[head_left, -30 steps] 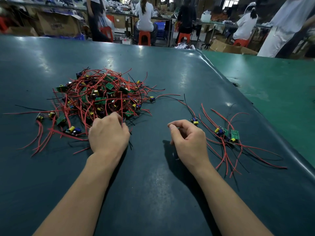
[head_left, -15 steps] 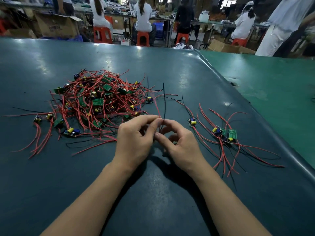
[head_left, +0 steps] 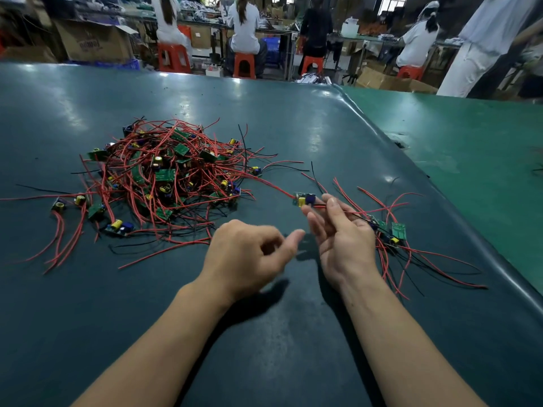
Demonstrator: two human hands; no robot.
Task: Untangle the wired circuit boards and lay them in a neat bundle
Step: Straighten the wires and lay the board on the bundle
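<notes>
I am looking at a big workroom where people in white tops (head_left: 245, 27) are sitting on orange stools (head_left: 244, 65) at the far benches, with brown boxes (head_left: 94, 39) beside them. In front of me a dark green table (head_left: 147, 333) is shining under the lights.

A big pile of red wires and little boards (head_left: 164, 177) is lying on the table, and I am using it as my landmark. Just to the right of the pile, one small board (head_left: 305, 199) with a yellow part and a blue part is hanging in the air, its red wire trailing back to the pile. My right hand (head_left: 342, 236) is holding it by its wires, which are running under the thumb and across the fingers, while the other fingers are lying long and loose. Farther right of the pile, past that hand, a small bunch of boards (head_left: 395, 233) is lying with its red and black wires spread out.

My left hand (head_left: 246, 257) is hovering near the pile's front edge. Its fingers are curling in loosely, the thumb is sticking out toward the right hand, and it is holding nothing.
</notes>
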